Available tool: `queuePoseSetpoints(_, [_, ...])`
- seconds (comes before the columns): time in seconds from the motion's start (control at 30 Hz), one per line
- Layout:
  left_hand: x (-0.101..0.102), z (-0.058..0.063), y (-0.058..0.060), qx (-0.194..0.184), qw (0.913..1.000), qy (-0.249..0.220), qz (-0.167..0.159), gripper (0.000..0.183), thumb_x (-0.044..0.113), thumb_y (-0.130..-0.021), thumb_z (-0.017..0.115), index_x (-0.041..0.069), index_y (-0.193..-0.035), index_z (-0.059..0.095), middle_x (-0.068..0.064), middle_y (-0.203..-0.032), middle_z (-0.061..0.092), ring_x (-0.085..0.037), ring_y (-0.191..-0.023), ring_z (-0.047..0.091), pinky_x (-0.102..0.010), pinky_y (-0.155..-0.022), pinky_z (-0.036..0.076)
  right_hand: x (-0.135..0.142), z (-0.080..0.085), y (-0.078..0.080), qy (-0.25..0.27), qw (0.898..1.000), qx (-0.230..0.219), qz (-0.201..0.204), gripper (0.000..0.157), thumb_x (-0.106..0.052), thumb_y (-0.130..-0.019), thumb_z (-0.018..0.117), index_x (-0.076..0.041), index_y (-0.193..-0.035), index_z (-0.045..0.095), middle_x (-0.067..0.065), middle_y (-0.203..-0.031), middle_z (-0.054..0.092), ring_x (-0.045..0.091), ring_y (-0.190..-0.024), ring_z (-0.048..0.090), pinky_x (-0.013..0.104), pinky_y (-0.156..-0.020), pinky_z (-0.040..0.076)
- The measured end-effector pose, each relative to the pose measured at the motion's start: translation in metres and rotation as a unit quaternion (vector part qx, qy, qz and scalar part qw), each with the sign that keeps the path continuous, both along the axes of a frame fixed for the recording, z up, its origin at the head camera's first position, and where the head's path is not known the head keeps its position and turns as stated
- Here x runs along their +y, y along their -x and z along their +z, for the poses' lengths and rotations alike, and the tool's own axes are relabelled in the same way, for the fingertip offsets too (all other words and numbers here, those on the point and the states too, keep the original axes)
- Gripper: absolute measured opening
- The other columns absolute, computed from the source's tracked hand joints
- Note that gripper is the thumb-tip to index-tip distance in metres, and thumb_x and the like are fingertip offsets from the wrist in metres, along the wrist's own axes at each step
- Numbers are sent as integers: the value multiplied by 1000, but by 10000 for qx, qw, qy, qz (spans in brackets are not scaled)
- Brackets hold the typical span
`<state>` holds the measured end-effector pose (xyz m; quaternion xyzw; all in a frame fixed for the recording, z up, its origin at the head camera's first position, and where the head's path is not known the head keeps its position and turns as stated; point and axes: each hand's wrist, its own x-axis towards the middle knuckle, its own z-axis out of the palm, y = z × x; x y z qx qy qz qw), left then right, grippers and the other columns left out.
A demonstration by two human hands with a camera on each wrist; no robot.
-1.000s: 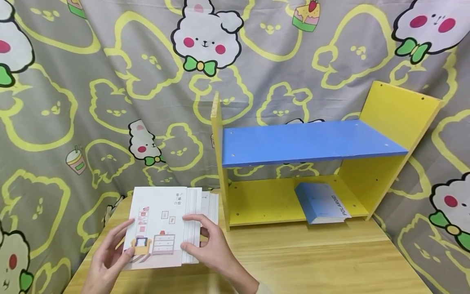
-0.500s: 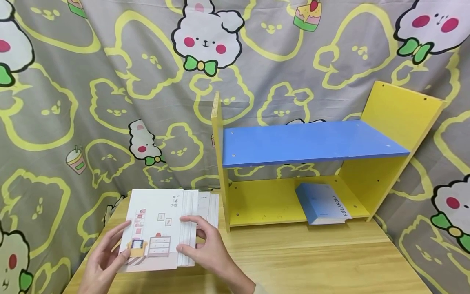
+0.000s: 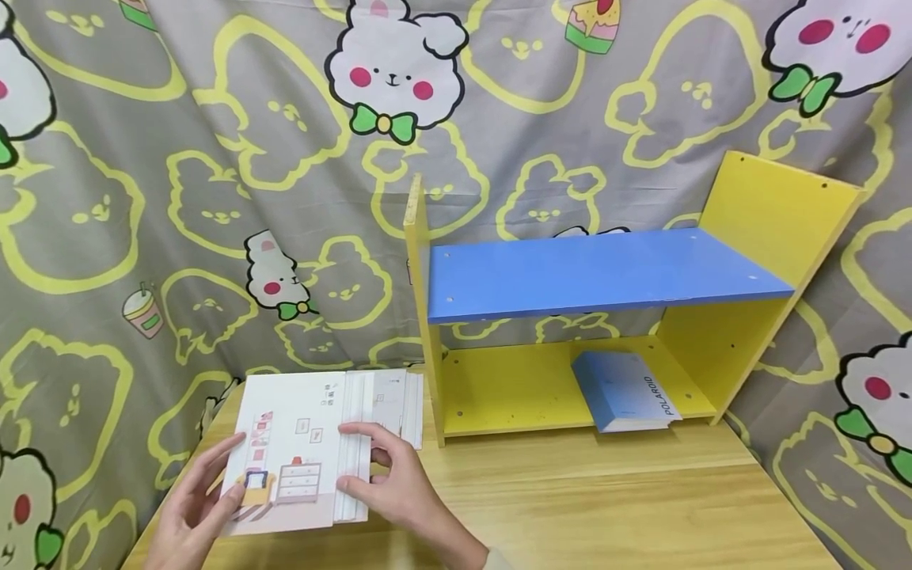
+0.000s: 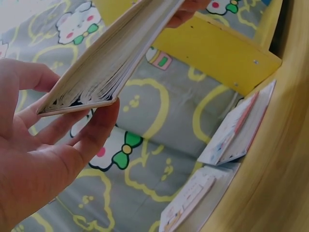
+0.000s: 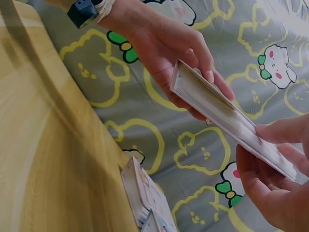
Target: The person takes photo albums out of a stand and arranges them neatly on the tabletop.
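Both hands hold a white-covered book (image 3: 285, 443) with drawings of furniture on its cover. My left hand (image 3: 192, 499) grips its left edge, thumb over the cover and fingers beneath. On the opposite edge my right hand (image 3: 399, 479) pinches it with thumb and fingers. From the left wrist view, the book's page block (image 4: 116, 63) is seen edge-on and raised off the table. The right wrist view also has the book (image 5: 227, 121) tilted in the air between both hands. Other white books (image 3: 388, 388) lie on the table behind it, partly hidden by the held book.
A shelf unit with yellow sides (image 3: 780, 198) and a blue upper board (image 3: 606, 269) stands right of the hands. On its yellow lower board lies a blue book (image 3: 623, 392) marked POLAROID. A patterned curtain (image 3: 285, 198) hangs behind the wooden table (image 3: 606, 499).
Both hands and the held book have shifted slightly left and down, uncovering more of the books behind. The grip looks the same, and the blue book has stayed on the shelf.
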<state>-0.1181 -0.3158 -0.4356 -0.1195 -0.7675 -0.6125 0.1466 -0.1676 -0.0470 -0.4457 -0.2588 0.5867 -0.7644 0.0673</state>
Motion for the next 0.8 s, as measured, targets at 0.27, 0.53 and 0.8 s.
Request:
queuePoseSetpoints(0.27, [-2, -4, 1, 8, 9997, 62, 243, 55, -10, -100, 56, -4, -152, 41, 7, -147, 49, 3, -128, 50, -10, -92, 49, -1, -3, 0, -149, 9995, 264, -112, 54, 13, -88, 63, -12, -136, 64, 3, -134, 60, 9, -99, 67, 24, -71, 62])
queuePoseSetpoints(0.53, [-2, -7, 1, -188, 9990, -303, 253, 55, -11, -99, 56, -4, -151, 41, 6, -145, 50, 1, -123, 54, -13, -89, 52, -2, -4, 0, -146, 9992, 351, -153, 55, 17, -88, 55, -8, -136, 63, 6, -135, 60, 11, -105, 67, 30, -82, 61])
queuePoseSetpoints(0.8, [-3, -12, 1, -163, 9980, -545, 267, 56, -14, -97, 58, -6, -150, 43, 7, -144, 52, 0, -121, 57, -13, -91, 52, -3, -8, 0, -68, 9994, 317, -117, 55, 17, -87, 56, -6, -136, 63, 8, -138, 58, 13, -105, 68, 31, -83, 61])
